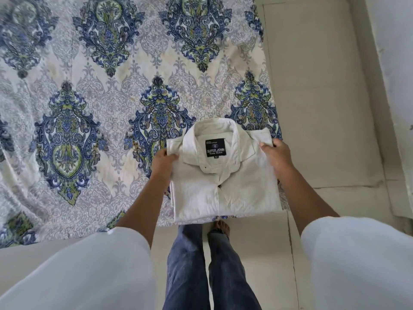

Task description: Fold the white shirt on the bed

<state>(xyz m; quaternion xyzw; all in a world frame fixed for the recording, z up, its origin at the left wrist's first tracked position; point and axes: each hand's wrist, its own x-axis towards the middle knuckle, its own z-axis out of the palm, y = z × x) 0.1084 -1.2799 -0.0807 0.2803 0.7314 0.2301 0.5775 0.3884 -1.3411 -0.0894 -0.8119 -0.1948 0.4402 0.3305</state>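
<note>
1. Sleeves (78,276): white, loose, one on each forearm, nearest the camera.
2. Jeans (190,265): blue, directly below the view. A bare foot (221,228) shows beneath the shirt's near edge, on the pale floor (312,108).
3. Shirt (223,189): white, already folded to a compact rectangle, front up and placket buttoned. It sits at the near right corner of the bed, its near edge about level with the bed's edge. Whether it lies flat or is held slightly lifted cannot be told.
4. Left hand (164,163): at the shirt's left edge beside the collar. The fingers (173,156) pinch the fabric, thumb on top and the rest underneath.
5. Right hand (276,155): at the right shoulder edge, opposite the left, fingers curled round the fold in the same grip.
6. Collar (214,130): on the far side of the shirt, spread open around a black label (215,147) with white print.
7. Bed (89,108): covered in a white spread with blue and green medallions, running far and left.
8. Wall (391,63): pale, far right, beyond the floor.

Step in hand, as judged: the folding looks finished, and this is the placing or squaring of the bundle.
Next move, as judged: set it fully on the bed, both sides level so the layers do not slip, then let go and smooth the front.
</note>
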